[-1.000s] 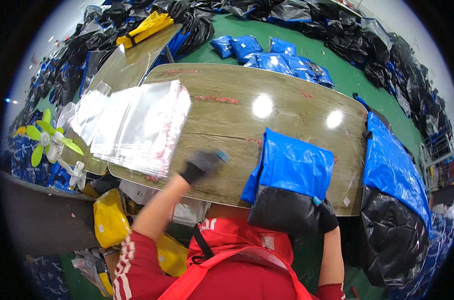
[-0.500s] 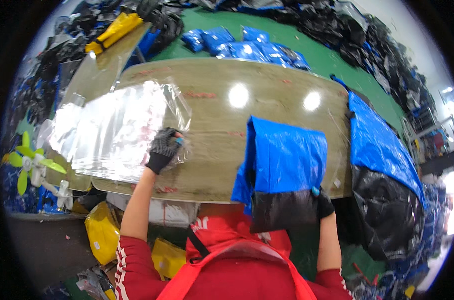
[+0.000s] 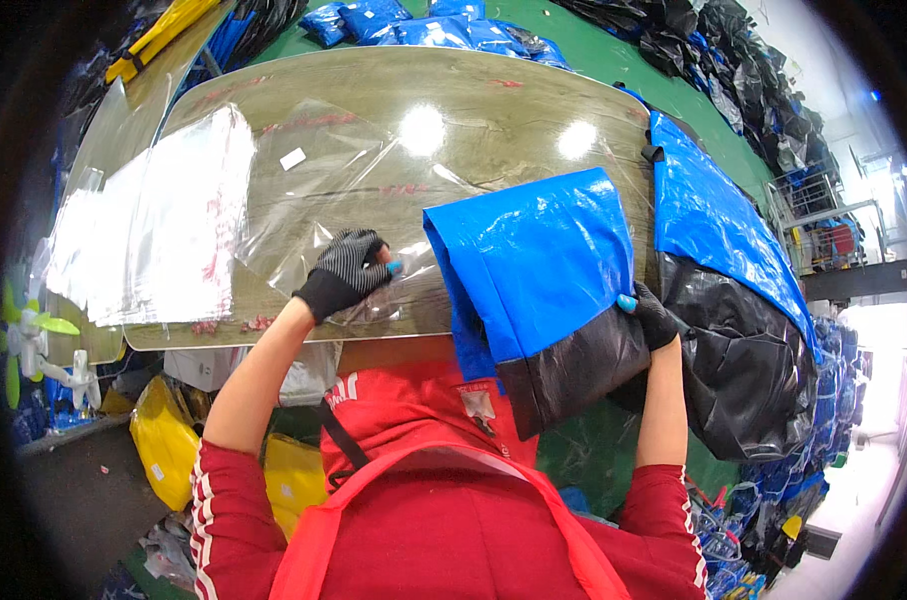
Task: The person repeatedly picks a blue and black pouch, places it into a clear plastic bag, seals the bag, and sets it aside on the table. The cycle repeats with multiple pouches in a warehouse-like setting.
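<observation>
My left hand (image 3: 349,275), in a dark striped glove with its fingertips bare, is pinched closed on the edge of a clear plastic bag (image 3: 334,170). The bag stretches over the tabletop, and a small white label (image 3: 293,159) shows at its far left part. In my gloved right hand (image 3: 654,316) is a folded blue and black tarpaulin piece (image 3: 544,260), gripped by its right edge. It tilts over the table's front edge, black part nearest me. To the left lies a shiny stack of clear plastic bags (image 3: 164,220).
The wood-patterned table (image 3: 494,120) has a rounded rim. More blue and black tarpaulin (image 3: 719,210) hangs at its right end. Blue packed bundles (image 3: 434,30) lie on the green floor beyond. A small green-bladed fan (image 3: 34,335) stands at left, yellow bags (image 3: 164,440) below.
The clear bag has come away rightward from the stack with my left hand. My right hand has raised and tilted the folded tarpaulin. The whole view has shifted too.
</observation>
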Demonstrator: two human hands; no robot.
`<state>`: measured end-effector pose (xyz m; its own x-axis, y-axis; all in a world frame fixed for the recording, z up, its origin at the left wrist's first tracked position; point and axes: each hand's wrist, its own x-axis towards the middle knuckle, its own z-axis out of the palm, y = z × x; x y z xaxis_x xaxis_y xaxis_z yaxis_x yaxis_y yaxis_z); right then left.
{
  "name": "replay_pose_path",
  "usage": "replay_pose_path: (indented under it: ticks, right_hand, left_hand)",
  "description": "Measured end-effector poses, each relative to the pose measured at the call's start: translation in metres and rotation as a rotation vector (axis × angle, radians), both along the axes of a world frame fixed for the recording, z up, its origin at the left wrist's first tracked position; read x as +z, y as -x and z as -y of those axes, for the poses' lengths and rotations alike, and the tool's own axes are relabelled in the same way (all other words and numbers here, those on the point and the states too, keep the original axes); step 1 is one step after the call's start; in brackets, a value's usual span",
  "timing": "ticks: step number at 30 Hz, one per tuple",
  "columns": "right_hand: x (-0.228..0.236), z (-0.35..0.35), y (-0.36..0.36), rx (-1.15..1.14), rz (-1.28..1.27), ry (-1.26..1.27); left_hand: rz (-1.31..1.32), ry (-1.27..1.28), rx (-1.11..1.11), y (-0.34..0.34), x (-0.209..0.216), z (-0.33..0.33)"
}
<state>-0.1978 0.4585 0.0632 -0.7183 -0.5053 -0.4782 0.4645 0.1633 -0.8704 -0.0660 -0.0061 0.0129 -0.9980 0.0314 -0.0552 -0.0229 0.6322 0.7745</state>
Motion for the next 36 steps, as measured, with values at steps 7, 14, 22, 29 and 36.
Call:
replay_pose_path:
  ticks: [7,14,22,29,36]
  right_hand:
    - [-0.009,-0.023,-0.001,-0.207,0.136,-0.093]
    - [-0.012,-0.022,-0.009,-0.082,0.052,-0.064]
    - [0.014,0.006,-0.015,0.028,0.04,-0.09]
    - [0.013,-0.003,-0.003,0.019,0.088,-0.086]
    - [0.005,0.117,-0.1,0.082,-0.052,-0.12]
  left_hand:
    - [-0.218,0.335,-0.131,0.004,0.011,-0.001]
    - [-0.439,0.314,0.073,0.009,-0.042,-0.035]
    - [-0.42,0.072,0.135,0.009,-0.045,-0.027]
    - [-0.303,-0.27,0.291,0.009,-0.051,-0.028]
    - [-0.219,-0.425,0.232,0.009,0.01,-0.015]
